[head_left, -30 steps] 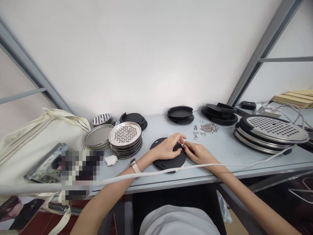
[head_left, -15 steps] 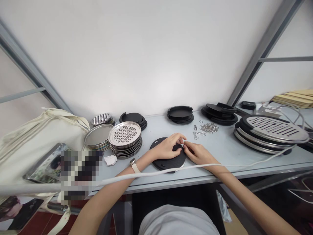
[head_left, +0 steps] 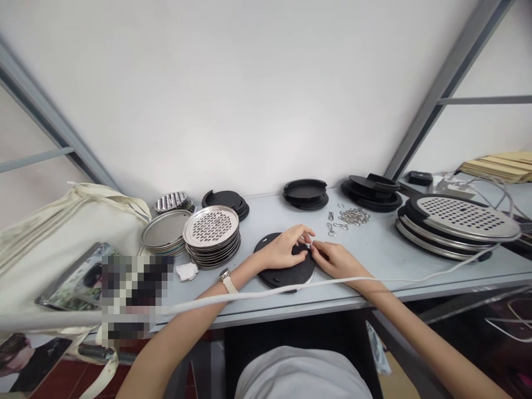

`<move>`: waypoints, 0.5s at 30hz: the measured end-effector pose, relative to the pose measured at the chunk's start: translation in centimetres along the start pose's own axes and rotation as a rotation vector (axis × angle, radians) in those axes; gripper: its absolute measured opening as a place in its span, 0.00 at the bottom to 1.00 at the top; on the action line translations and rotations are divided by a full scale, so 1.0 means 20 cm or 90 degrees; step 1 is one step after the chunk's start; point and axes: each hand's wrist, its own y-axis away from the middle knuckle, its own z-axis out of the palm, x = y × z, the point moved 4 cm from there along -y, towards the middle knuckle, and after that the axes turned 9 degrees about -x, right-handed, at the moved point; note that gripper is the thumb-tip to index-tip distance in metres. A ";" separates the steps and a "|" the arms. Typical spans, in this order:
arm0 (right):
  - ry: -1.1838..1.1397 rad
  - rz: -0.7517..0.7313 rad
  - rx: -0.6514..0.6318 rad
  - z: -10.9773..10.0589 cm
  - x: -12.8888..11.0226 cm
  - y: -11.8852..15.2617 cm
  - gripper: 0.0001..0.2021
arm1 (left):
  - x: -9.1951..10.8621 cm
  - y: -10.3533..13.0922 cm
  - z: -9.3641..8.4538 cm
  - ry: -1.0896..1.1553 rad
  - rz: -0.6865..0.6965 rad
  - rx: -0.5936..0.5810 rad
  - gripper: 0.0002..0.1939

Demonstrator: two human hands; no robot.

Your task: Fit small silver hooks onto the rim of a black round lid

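A round black disc [head_left: 274,276] with a metal rim lies flat near the table's front edge. My left hand [head_left: 286,249] rests over its upper part, palm low, thumb and fingers apart. My right hand [head_left: 334,259] is at the disc's right edge, its thumb and forefinger pinched on a small shiny metal piece [head_left: 308,245] that is mostly hidden. Several metal clips [head_left: 354,216] lie in a loose pile beyond my right hand.
Perforated metal discs [head_left: 211,227] and plain metal plates [head_left: 164,230] are stacked at left. Black round holders [head_left: 305,191] stand along the wall. Large discs [head_left: 461,213] are piled at right. A white cable [head_left: 266,293] crosses in front.
The view has shifted very slightly. My hands stay over the disc, with only small movements of the fingers around the metal piece.
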 end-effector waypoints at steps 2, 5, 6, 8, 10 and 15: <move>0.003 0.001 -0.002 0.00 0.00 0.00 0.16 | 0.00 0.00 0.00 0.000 -0.001 0.000 0.22; 0.001 -0.002 -0.004 0.00 0.00 0.00 0.16 | -0.01 0.00 0.00 0.006 0.005 -0.001 0.22; 0.001 -0.004 -0.003 0.00 0.00 0.00 0.15 | -0.01 0.00 0.00 0.006 0.006 -0.001 0.21; 0.000 -0.007 0.002 0.00 0.00 0.00 0.15 | -0.01 0.00 0.00 0.000 0.008 0.001 0.21; 0.006 -0.004 0.006 0.00 0.00 0.00 0.15 | -0.01 0.00 0.00 -0.016 0.008 0.003 0.20; 0.016 0.000 0.004 0.00 0.00 0.00 0.14 | -0.01 0.00 0.01 -0.030 0.010 -0.005 0.19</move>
